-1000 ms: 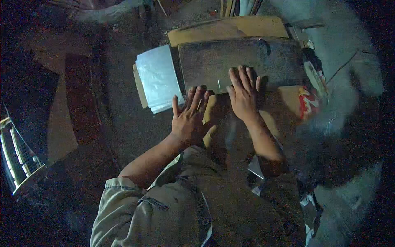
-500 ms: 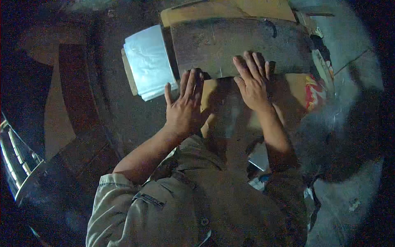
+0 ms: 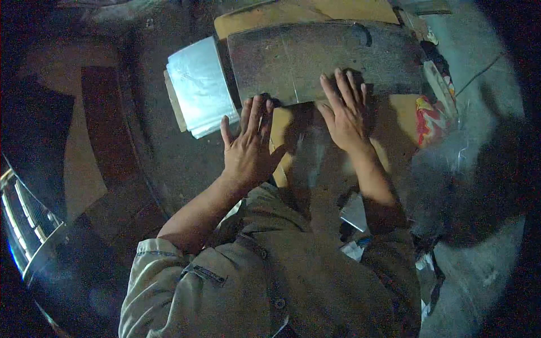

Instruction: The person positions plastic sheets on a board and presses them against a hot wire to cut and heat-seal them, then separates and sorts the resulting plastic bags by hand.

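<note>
A dark, worn board [image 3: 327, 56] lies across the top of a yellowish panel [image 3: 400, 118]. My right hand [image 3: 346, 115] has its fingers spread over the board's near edge and holds nothing. To its left, my left hand [image 3: 248, 143] is spread too, its fingertips by the board's lower left corner and nothing in its grasp. Beside the board lies a stack of clear plastic sheets or bags [image 3: 202, 87], near the left fingertips, with a brown piece under its left side.
A red and yellow wrapper [image 3: 429, 124] lies right of the board, beside a pale strip [image 3: 439, 90]. A lit, slatted object [image 3: 28, 219] stands at the far left. A yellow panel edge [image 3: 315, 11] shows behind the board.
The whole view has shifted, so the board and plastic stack appear higher and further left. Both hands stay spread; the board's near edge now lies slightly differently under the right fingers.
</note>
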Action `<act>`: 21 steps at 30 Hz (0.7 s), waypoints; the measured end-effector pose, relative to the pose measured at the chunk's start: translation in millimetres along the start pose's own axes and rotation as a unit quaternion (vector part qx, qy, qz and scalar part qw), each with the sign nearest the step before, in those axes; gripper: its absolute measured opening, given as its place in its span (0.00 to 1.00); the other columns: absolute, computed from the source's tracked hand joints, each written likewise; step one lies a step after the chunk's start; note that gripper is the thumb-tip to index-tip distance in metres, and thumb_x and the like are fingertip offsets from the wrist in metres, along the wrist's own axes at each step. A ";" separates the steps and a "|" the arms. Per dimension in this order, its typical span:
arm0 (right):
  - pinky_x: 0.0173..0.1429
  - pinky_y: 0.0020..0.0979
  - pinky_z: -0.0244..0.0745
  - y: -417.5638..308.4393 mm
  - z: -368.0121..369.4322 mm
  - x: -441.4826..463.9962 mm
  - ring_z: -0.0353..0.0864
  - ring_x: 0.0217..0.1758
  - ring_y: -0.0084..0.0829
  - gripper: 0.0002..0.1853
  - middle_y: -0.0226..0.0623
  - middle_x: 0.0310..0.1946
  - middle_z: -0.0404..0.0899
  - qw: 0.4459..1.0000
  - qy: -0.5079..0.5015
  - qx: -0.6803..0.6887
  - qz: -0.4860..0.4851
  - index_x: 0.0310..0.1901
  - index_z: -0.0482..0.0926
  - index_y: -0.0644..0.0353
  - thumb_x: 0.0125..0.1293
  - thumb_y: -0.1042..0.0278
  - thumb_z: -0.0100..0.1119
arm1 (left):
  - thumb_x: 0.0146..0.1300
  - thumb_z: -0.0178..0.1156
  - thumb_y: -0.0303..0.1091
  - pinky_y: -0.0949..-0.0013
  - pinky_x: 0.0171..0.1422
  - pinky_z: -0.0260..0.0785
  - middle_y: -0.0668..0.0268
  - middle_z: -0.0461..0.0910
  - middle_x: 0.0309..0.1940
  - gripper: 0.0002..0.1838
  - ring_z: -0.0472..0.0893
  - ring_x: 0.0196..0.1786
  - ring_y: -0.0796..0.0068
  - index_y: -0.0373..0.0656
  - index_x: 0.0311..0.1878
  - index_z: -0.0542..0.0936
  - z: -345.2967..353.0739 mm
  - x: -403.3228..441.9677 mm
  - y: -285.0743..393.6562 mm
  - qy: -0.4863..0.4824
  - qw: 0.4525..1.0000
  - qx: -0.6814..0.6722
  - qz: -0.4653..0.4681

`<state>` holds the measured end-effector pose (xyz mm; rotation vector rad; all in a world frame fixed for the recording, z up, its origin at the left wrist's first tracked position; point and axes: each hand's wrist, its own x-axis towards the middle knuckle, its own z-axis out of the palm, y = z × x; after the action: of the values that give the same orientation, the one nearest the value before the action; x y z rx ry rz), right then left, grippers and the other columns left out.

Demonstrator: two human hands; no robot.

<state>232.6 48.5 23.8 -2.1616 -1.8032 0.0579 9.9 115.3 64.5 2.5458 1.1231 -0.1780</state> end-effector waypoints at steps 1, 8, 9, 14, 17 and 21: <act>0.70 0.52 0.48 -5.2 -10.4 -2.3 0.56 0.70 0.46 0.29 0.41 0.68 0.59 0.999 0.007 -0.033 0.001 0.66 0.64 0.47 0.63 0.55 0.56 | 0.53 0.59 0.60 0.37 0.70 0.32 0.61 0.43 0.74 0.50 0.44 0.76 0.62 0.50 0.73 0.48 3.4 -2.3 -3.1 0.012 1.000 -0.003 0.011; 0.54 0.42 0.69 -25.1 -4.0 -69.4 0.74 0.52 0.53 0.25 0.54 0.49 0.75 0.931 -0.009 0.247 0.269 0.52 0.71 0.64 0.61 0.55 0.61 | 0.53 0.58 0.61 0.31 0.66 0.38 0.60 0.43 0.74 0.48 0.45 0.76 0.61 0.54 0.73 0.51 16.3 -34.6 -1.4 -0.039 0.993 -0.013 0.107; 0.54 0.42 0.69 -31.3 -4.9 -79.3 0.74 0.52 0.53 0.25 0.54 0.49 0.75 0.931 -0.007 0.247 0.268 0.52 0.71 0.64 0.61 0.55 0.61 | 0.56 0.56 0.60 0.34 0.66 0.42 0.61 0.45 0.74 0.44 0.47 0.75 0.61 0.54 0.72 0.54 21.5 -42.9 -2.2 -0.035 0.992 -0.001 0.123; 0.41 0.38 0.72 -49.8 10.4 -114.4 0.79 0.37 0.43 0.22 0.47 0.34 0.78 0.929 -0.073 0.204 0.301 0.40 0.73 0.65 0.54 0.57 0.69 | 0.61 0.54 0.51 0.40 0.69 0.43 0.59 0.49 0.72 0.31 0.49 0.73 0.58 0.49 0.66 0.65 42.1 -67.7 -2.3 -0.081 0.983 -0.047 0.156; 0.39 0.36 0.71 -58.0 13.8 -114.6 0.78 0.34 0.40 0.19 0.46 0.30 0.78 0.926 -0.046 0.214 0.307 0.37 0.73 0.66 0.52 0.61 0.70 | 0.61 0.54 0.52 0.40 0.69 0.44 0.58 0.49 0.72 0.32 0.49 0.73 0.57 0.48 0.66 0.64 40.9 -73.4 -2.9 -0.121 0.980 -0.018 0.157; 0.38 0.36 0.70 -44.9 36.7 -124.8 0.78 0.30 0.39 0.15 0.45 0.25 0.77 0.915 -0.021 0.267 0.301 0.32 0.74 0.67 0.53 0.65 0.68 | 0.62 0.52 0.54 0.38 0.68 0.46 0.58 0.48 0.71 0.32 0.49 0.73 0.56 0.49 0.67 0.64 33.0 -68.7 1.9 -0.147 0.975 -0.051 0.158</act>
<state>156.3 -57.1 -20.6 -2.1947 -0.9113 0.6581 -34.3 54.6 51.6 2.4618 0.5945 -0.3900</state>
